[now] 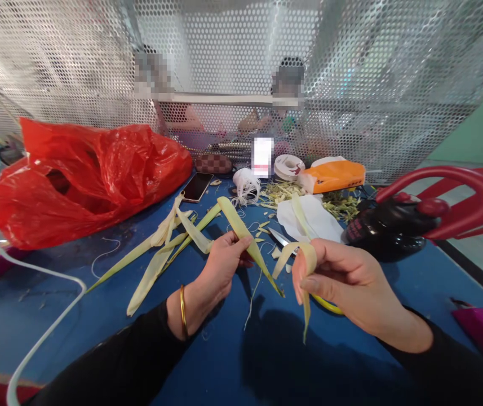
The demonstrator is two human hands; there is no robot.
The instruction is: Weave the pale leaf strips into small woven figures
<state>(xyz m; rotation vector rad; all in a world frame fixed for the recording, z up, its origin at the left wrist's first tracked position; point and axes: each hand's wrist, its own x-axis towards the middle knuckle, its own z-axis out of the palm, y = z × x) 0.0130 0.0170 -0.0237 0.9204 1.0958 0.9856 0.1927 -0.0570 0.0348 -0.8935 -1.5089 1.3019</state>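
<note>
- Head view: left hand (pixel 224 262), grip closed around a long strip (pixel 233 217) of pale green leaf, held just above the blue table (pixel 76 327).
- Right hand (pixel 342 282), grip pinching a curled strip (pixel 308 255) between thumb and fingers; the strip's end hangs down.
- Behind the hands, on the table: loose strips (pixel 152 270), scissors (pixel 278 237), phone (pixel 196 186), red bag (pixel 97 169).

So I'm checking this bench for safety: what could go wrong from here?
The leaf strip pinched in the left hand bends sharply and may crease or split. The curled strip in the right hand could spring loose. The scissors lie bare just beyond both hands, so a reach forward might meet the blade.
</note>
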